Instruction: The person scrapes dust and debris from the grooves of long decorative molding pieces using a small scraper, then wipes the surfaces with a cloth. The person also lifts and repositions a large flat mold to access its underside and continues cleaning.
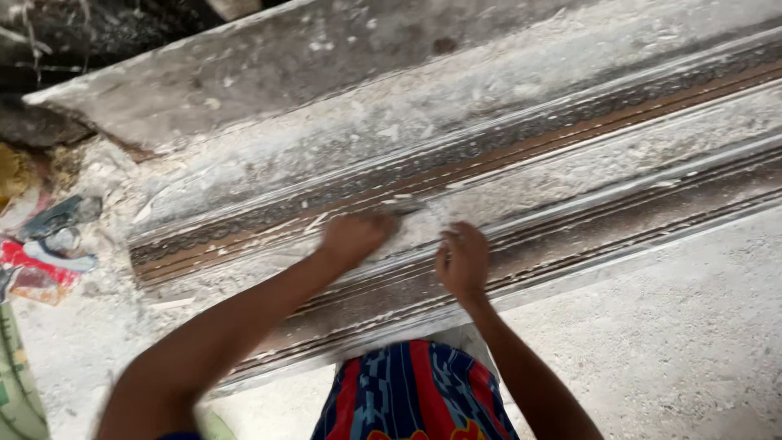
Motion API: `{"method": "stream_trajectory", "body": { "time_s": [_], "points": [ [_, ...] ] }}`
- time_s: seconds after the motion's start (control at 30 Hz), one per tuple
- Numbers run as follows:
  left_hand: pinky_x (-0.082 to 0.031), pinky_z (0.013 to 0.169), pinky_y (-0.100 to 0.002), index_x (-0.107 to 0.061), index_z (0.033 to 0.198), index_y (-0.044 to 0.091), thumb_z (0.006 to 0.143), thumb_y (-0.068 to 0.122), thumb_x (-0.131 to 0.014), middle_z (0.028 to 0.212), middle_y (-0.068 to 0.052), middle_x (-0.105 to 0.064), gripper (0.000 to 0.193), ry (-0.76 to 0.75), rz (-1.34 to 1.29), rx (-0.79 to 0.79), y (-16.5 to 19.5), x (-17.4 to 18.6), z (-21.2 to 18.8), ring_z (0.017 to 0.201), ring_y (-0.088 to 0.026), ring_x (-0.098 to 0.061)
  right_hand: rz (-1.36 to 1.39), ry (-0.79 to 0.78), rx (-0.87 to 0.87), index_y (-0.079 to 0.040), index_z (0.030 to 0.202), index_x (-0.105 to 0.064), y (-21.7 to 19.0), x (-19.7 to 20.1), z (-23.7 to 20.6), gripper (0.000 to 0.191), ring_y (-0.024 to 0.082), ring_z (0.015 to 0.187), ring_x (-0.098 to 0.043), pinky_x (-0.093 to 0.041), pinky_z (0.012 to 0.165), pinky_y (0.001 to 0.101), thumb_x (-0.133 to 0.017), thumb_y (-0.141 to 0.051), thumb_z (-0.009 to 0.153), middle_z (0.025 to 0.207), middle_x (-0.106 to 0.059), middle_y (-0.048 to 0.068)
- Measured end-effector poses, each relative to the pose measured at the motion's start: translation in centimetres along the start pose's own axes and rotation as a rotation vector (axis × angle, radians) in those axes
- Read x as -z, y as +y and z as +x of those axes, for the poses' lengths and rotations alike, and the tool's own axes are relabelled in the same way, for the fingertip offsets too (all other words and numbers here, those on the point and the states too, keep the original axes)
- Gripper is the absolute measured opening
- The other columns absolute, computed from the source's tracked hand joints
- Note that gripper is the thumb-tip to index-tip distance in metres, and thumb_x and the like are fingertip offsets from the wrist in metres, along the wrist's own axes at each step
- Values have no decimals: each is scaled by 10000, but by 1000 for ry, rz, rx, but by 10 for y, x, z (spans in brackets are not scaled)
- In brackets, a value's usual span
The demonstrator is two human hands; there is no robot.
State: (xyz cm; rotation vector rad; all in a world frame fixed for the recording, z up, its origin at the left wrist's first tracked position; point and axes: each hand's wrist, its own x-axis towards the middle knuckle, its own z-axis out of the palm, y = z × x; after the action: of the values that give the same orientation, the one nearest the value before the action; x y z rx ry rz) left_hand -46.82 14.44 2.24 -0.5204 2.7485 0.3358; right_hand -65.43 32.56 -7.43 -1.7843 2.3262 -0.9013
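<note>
**Inspector:** Nearest the camera?

**Assistant:** Striped cloth (411, 395) in red and blue, on the dusty floor (676, 326).

**Inspector:** The hands?

**Assistant:** Both rest on the long plaster moulding form (570, 175), mid-length. The left hand (352, 238) is closed around a small flat tool (405, 209), blurred. The right hand (463, 259) has its fingers curled against the ridged surface; whether it holds anything, I cannot tell.

**Inspector:** Beyond?

**Assistant:** Plaster scraps and coloured wrappers (45, 253) at the form's left end.

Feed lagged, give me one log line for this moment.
left hand: on mould, blurred | right hand: on mould | grip: unclear | dust all over
</note>
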Motion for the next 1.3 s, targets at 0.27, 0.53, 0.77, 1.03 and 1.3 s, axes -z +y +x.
{"method": "stream_trajectory", "body": {
  "time_s": [0.27,0.53,0.77,1.03,1.3],
  "points": [
    [-584,713,-561,-759,793,85,885,178,-594,858,-151,-765,211,436,-109,-67,195,87,356,810,-321,-746,-21,-206,79,-3,1098,-637,75,36,-5,466,478,1183,-451,-328,1023,652,-707,-242,704,1169,-566,275],
    [-616,572,-510,-554,1371,134,906,107,-598,1445,-157,-574,468,115,157,-21,146,81,240,823,-362,-730,-189,-49,-175,7,1516,-371,321,187,24,928,605,1398,-182,-156,1078,728,-571,-656,897,1517,-243,389],
    [-607,639,-506,-562,1424,86,994,128,-553,910,-200,-754,432,39,149,-36,210,98,351,761,-359,-736,-30,-279,-315,-61,1653,-78,343,181,18,1145,568,1517,90,70,1140,775,-443,-829,886,1703,-6,277],
    [-577,716,-528,-746,865,34,1022,186,-542,880,-182,-750,299,270,-261,2,416,151,698,821,-345,-744,62,-282,-112,-88,1626,-213,385,224,26,920,546,1539,81,6,1190,717,-633,-542,945,1696,-57,278],
    [-543,559,-471,-635,1339,162,961,98,-548,779,-131,-682,393,232,-42,-224,349,119,663,667,-279,-664,-17,-21,-279,-176,1454,-475,648,378,29,611,326,1565,-320,-215,1338,570,-769,-200,919,1618,-380,120]
  ]
}}
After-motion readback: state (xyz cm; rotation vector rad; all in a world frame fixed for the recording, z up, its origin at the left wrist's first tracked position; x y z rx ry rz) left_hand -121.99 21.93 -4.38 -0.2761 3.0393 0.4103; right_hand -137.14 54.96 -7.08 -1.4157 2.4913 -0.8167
